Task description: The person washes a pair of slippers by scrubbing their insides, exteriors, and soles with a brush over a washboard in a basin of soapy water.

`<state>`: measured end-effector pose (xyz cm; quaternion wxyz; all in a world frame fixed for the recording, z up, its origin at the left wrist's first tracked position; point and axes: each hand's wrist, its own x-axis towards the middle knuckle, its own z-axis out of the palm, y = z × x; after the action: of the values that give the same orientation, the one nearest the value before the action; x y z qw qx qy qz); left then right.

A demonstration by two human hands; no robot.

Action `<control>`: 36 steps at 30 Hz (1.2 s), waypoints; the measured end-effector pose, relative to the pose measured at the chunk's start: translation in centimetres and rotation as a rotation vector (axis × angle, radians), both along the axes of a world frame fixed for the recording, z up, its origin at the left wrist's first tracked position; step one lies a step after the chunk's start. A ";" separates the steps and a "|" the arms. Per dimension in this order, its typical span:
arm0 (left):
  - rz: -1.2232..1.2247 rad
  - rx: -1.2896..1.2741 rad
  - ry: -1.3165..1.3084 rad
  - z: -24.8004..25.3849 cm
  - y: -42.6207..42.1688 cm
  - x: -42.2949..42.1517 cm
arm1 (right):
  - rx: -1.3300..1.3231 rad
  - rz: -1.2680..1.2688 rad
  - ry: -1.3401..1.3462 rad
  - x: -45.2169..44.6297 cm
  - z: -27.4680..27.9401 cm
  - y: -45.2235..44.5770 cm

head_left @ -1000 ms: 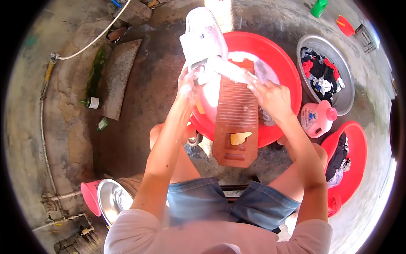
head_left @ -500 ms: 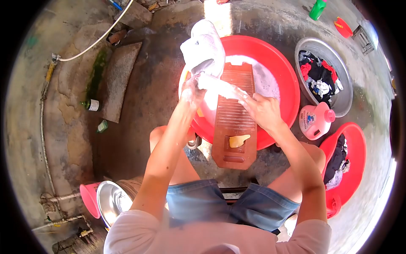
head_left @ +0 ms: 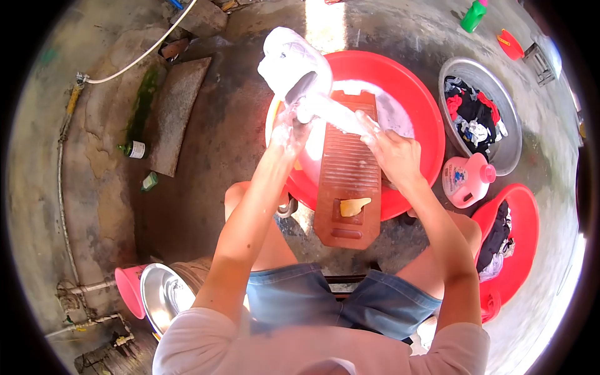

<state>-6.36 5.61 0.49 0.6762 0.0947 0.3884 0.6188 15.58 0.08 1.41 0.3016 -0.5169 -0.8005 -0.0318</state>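
A white shoe (head_left: pixel 294 59), its dark opening facing me, is held over the left rim of the red basin (head_left: pixel 415 94). My left hand (head_left: pixel 290 128) is closed on its near end. My right hand (head_left: pixel 392 147) grips a long white brush-like item (head_left: pixel 337 114), whose far end meets the shoe's opening; glare hides its details. Below it a brown ribbed washboard (head_left: pixel 350 169) leans in the basin, with a yellow piece of soap (head_left: pixel 354 207) in its lower recess. Soapy water (head_left: pixel 395 112) shows behind the board.
At the right stand a metal basin of clothes (head_left: pixel 512 134), a pink jug (head_left: pixel 465 181) and a red tub (head_left: pixel 528 250) with more clothes. A steel bowl (head_left: pixel 156 294) sits at the lower left. A green bottle (head_left: pixel 133 149) lies at the left, near a stone slab (head_left: pixel 178 119).
The shoe has come down and left since the first frame, and its opening has turned more toward me. The white item has slid in and out relative to the shoe.
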 end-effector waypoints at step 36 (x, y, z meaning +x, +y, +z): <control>0.043 0.167 -0.319 -1.4 -0.5 1.0 | -0.140 0.105 -0.082 -0.9 -1.1 -2.0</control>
<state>-5.36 5.15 -0.88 0.7055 0.0428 0.2258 0.6704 14.73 -1.97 0.31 0.2332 -0.4924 -0.8383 0.0189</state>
